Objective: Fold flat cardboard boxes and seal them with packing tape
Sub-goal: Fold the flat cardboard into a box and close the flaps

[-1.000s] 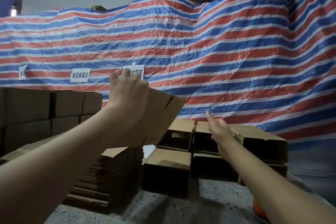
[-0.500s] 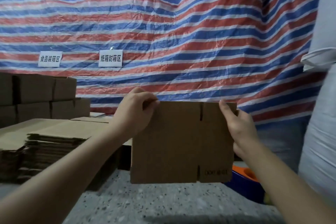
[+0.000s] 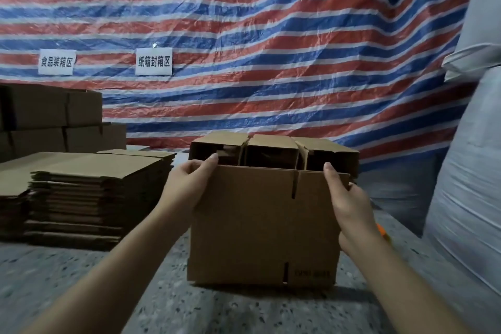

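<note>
A flat box [image 3: 264, 225] is held upright on the desk [image 3: 81, 279], gripped at its top corners by the left hand [image 3: 189, 184] and right hand [image 3: 349, 203]. It is judged still unfolded, untaped. Beside it, a stack of flats [image 3: 89, 192] remains. Behind it, opened boxes [image 3: 271, 152] are seen. No tape is visible.

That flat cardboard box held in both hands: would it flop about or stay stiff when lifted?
The flat cardboard box probably stays fairly stiff: it stands as a straight sheet between the left hand and right hand. It likely bends at its slots and creases. It seems light, since fingertips at the top corners hold it.
</note>
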Available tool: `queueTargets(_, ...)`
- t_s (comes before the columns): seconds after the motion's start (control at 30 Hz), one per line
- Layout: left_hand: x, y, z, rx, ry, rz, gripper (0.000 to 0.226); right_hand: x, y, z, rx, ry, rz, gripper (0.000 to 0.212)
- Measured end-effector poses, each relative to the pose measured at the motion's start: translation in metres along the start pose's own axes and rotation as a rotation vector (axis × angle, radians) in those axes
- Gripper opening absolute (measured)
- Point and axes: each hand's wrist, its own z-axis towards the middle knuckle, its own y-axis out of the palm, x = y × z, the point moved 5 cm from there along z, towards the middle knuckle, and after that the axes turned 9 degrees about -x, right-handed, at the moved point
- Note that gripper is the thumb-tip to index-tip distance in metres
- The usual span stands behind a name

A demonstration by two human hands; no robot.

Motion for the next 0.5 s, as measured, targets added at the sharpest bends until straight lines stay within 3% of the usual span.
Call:
queueTargets(0.13, -0.001, -0.001, 0.003, -0.086, -0.127, -0.005, 0.028, -0.001, 0.000, -0.006, 0.004, 0.044, 0.014, 0.056)
queueTargets(0.27, 0.002, 0.000, 0.010, -0.162, -0.195, 0.028, 0.030, -0.008, 0.003, -0.006, -0.049, 0.126, 0.050, 0.075)
queueTargets(0.4, 0.000, 0.002, 0.014, -0.219, -0.233, 0.048, 0.035, -0.007, 0.003, -0.006, -0.038, 0.095, 0.013, 0.053)
queueTargets(0.5, 0.000, 0.003, 0.014, -0.203, -0.245, 0.035, 0.031, -0.006, 0.005, -0.007, -0.063, 0.105, 0.019, 0.070)
